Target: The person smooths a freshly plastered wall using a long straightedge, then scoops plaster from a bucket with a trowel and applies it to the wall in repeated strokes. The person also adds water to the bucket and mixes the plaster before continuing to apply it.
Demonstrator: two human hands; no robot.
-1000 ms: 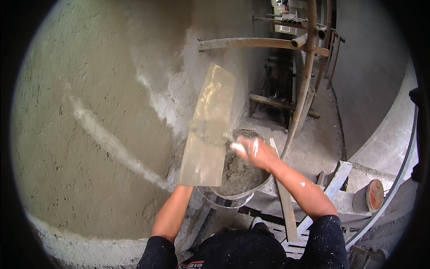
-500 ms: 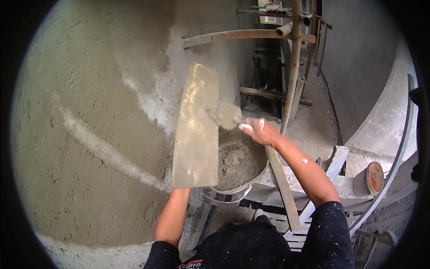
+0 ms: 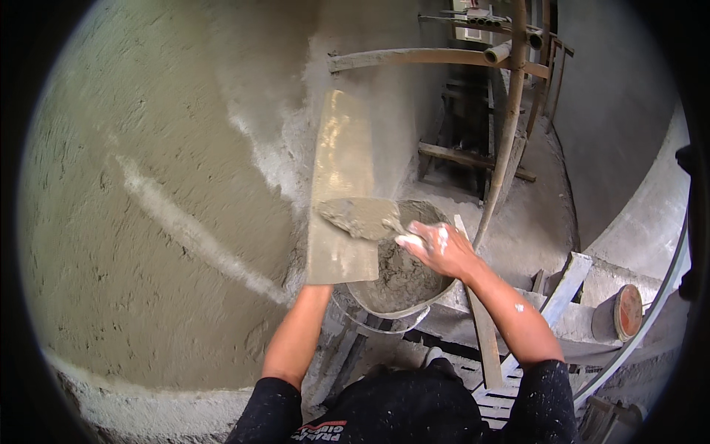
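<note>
Rough grey-brown mortar coats the wall [image 3: 163, 288] on the left, crossed by a paler slanting streak. To the far right, a narrow passage holds a bamboo pole [image 3: 512, 111] and a wooden crossbar [image 3: 436, 58]. On the near right, a small bucket [image 3: 608, 320] with a reddish-orange top sits on a ledge, beside a curved grey strip [image 3: 647, 322].

Near the middle, a long rectangular plastering board [image 3: 342, 155] lies with its long axis running near to far. The left forearm [image 3: 299, 337] reaches its near end from below; the left hand is hidden behind the board, so I cannot tell how its fingers stand.

In the right hand [image 3: 440, 250], the fingers are closed around the handle of a pointing trowel [image 3: 362, 220]. Its blade, heaped with mortar [image 3: 342, 210], points left, crossing the board's long axis almost squarely. The load is over the board's nearer half, left of the right fingers; whether blade and board touch cannot be made out. The right hand is nearer to the load than the left forearm.

Below the right hand stands a mortar bucket [image 3: 427, 307], part-filled with lumpy mix, its far left side covered by board and trowel.
</note>
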